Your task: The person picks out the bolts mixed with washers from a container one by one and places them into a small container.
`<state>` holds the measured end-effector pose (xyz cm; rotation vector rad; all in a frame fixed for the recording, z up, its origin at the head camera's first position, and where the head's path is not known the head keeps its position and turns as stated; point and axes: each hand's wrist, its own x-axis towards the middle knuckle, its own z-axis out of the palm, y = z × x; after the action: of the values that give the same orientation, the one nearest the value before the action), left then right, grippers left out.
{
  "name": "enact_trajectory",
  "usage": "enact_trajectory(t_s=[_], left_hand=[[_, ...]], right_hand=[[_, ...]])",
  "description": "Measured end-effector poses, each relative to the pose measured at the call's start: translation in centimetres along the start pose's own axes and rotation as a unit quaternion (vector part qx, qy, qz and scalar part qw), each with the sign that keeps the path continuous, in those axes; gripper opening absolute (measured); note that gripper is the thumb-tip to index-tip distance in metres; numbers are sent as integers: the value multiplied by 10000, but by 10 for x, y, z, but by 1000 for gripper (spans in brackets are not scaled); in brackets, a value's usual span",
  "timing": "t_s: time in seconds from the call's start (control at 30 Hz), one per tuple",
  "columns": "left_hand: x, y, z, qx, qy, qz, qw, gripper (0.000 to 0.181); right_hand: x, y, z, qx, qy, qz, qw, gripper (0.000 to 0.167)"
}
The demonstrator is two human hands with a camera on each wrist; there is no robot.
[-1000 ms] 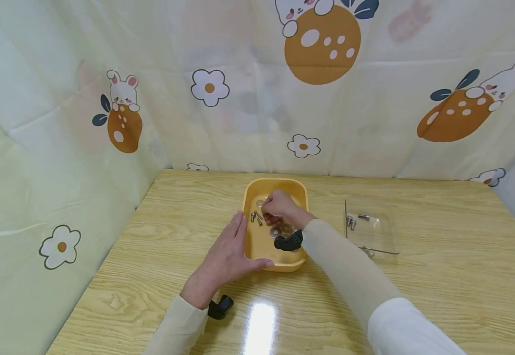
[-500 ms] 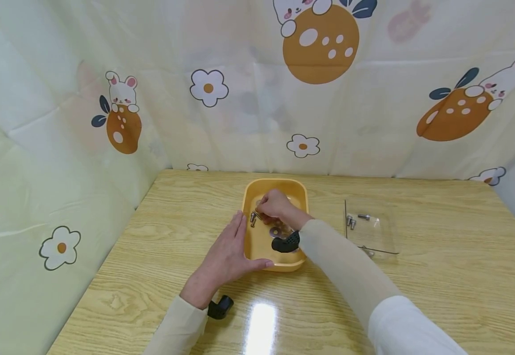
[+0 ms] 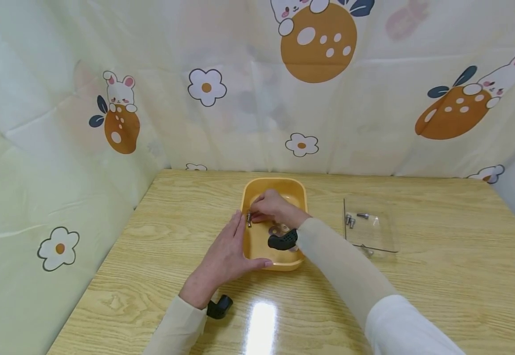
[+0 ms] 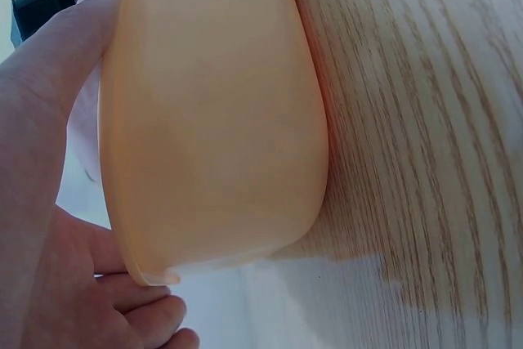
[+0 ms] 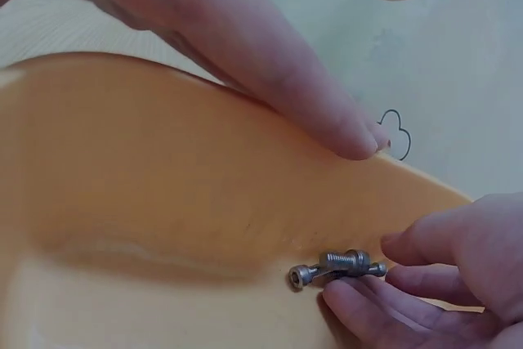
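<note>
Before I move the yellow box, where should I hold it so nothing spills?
I'd hold the yellow box by its two long walls, just under the rim, coming from left and right together. It stands upright with an open top, and those walls rise to an edge that should be easy to hold. Screws are inside, so keep it level.

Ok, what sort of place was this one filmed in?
Probably an indoor tabletop work corner: a wood-grain table, a cartoon-print curtain along its back and left, and a yellow tray holding screws.
</note>
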<state>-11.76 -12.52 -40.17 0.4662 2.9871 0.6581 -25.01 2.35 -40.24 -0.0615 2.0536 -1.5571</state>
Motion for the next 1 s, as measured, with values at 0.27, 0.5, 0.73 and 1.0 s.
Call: enact_trajectory(t_s=[0.27, 0.5, 0.73, 1.0], left_hand=[[-1, 1, 1, -46, -45, 17, 10000, 128], [0, 1, 0, -72, 17, 3, 10000, 129], [0, 0, 0, -35, 0, -43, 10000, 129], [0, 1, -1, 10, 16, 6, 10000, 129]], right_hand=[[3, 4, 4, -106, 30, -62, 9999, 27], [1, 3, 5, -88, -10, -155, 9998, 25], [2, 4, 8, -3, -99, -154, 9998, 25], [1, 6, 2, 178, -323, -219, 9991, 23]])
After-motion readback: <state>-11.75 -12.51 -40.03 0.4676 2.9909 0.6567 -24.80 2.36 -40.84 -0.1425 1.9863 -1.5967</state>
